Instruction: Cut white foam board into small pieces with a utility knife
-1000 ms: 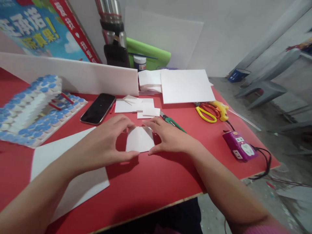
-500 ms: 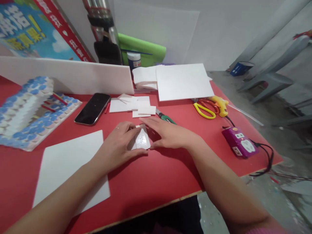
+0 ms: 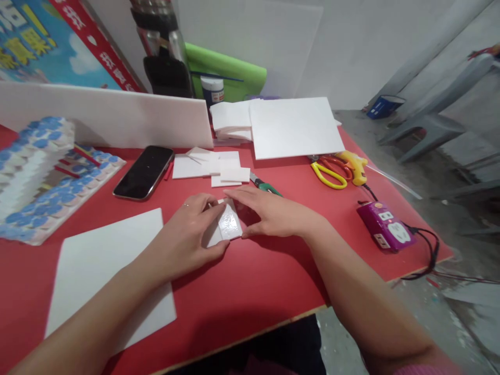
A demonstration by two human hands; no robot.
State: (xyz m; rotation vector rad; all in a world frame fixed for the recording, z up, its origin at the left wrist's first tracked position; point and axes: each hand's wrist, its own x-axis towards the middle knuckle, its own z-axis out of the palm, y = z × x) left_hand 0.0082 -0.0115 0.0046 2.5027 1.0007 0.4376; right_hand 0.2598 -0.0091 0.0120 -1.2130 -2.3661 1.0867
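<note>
A small white foam board piece with a shiny, wet-looking surface lies on the red table between my hands. It overlaps another white piece on its left, partly hidden by my fingers. My left hand grips the pieces from the left, forefinger on top and thumb at the near edge. From the right, my right hand curves round the shiny piece, fingertips at its far edge and thumb at its near right corner. Just beyond my right hand lies a green-handled cutter.
White offcuts, a phone and a blue-white model lie beyond my left hand. A large white sheet is under my left forearm. On the right are yellow-handled pliers, a yellow glue gun and a purple power strip.
My left thumb has drawn back a little to the left, showing more of the shiny piece's near edge. My right hand stays almost still. The view has shifted slightly.
</note>
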